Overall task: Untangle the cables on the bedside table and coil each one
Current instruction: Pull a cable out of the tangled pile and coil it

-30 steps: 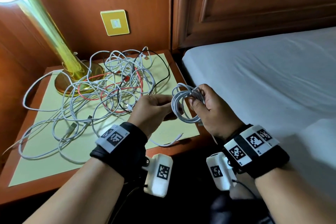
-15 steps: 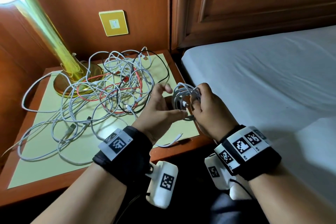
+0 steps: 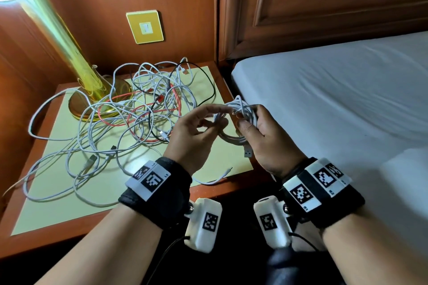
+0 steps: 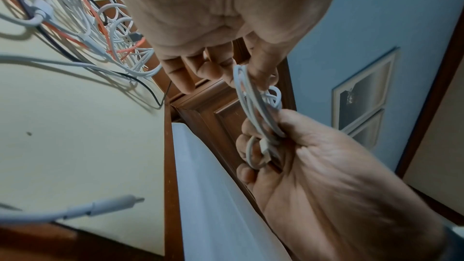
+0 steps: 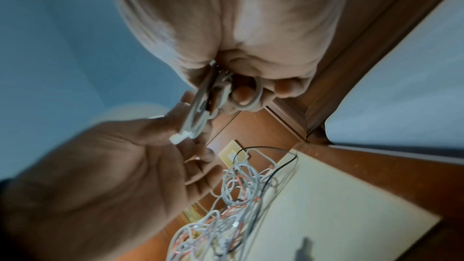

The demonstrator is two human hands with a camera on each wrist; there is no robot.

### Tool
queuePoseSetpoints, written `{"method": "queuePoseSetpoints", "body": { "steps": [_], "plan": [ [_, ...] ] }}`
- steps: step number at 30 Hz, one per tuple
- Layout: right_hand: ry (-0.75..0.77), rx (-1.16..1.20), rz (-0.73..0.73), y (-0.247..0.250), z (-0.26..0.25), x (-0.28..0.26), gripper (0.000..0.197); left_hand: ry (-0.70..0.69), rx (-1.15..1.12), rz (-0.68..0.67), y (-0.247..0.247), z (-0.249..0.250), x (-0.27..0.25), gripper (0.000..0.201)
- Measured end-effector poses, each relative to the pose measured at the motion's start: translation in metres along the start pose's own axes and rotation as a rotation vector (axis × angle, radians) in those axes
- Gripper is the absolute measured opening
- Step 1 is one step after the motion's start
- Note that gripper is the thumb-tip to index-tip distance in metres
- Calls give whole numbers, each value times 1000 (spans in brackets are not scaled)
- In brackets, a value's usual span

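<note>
A small coil of white cable (image 3: 242,122) is held above the bedside table's (image 3: 58,192) right edge. My right hand (image 3: 259,132) grips the coil with curled fingers, and a USB plug (image 3: 248,152) hangs below it. My left hand (image 3: 208,120) pinches the coil's top strands between thumb and forefinger, the other fingers loosely spread. The left wrist view shows that pinch on the coil (image 4: 253,110) and the right hand (image 4: 326,166) round its lower part. A tangle of white, red and black cables (image 3: 143,111) lies on the table behind the left hand.
A brass lamp base (image 3: 99,99) stands at the table's back left with cables looped round it. A loose white cable end (image 3: 222,177) lies near the front right corner. The bed's white mattress (image 3: 335,99) lies close on the right. Wooden panelling with a yellow switch plate (image 3: 145,26) is behind.
My left hand had opened its fingers beside the coil half a second ago; now it pinches the coil's top. Both hands rose slightly, and the USB plug now hangs free below the right hand.
</note>
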State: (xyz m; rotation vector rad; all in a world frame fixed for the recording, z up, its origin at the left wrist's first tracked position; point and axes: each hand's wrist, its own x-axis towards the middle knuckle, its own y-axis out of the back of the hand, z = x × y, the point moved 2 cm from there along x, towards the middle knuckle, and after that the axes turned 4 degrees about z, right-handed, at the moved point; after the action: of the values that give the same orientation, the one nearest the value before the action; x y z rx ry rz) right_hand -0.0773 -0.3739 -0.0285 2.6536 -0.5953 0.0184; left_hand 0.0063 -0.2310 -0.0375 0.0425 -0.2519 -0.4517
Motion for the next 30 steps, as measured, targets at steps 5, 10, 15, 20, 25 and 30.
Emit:
{"method": "queuePoseSetpoints", "body": {
  "steps": [5, 10, 15, 20, 25, 30],
  "plan": [
    [-31, -75, 14, -3, 5, 0, 15, -76, 87, 136, -3, 0, 0, 11],
    [-167, -190, 167, 29, 27, 5, 20, 162, -450, 420, 37, 2, 23, 23],
    [-71, -269, 220, 35, 23, 9, 18, 75, -132, 138, 27, 9, 9, 7],
    [68, -328, 147, 14, 13, 2, 23, -24, 146, -89, 5, 7, -2, 27],
    [139, -325, 138, 9, 12, -1, 26, -12, 135, -188, -9, 8, -10, 39],
    [123, -356, 129, 7, 14, 0, 23, -10, 70, -230, -13, 8, -11, 58]
  ]
}}
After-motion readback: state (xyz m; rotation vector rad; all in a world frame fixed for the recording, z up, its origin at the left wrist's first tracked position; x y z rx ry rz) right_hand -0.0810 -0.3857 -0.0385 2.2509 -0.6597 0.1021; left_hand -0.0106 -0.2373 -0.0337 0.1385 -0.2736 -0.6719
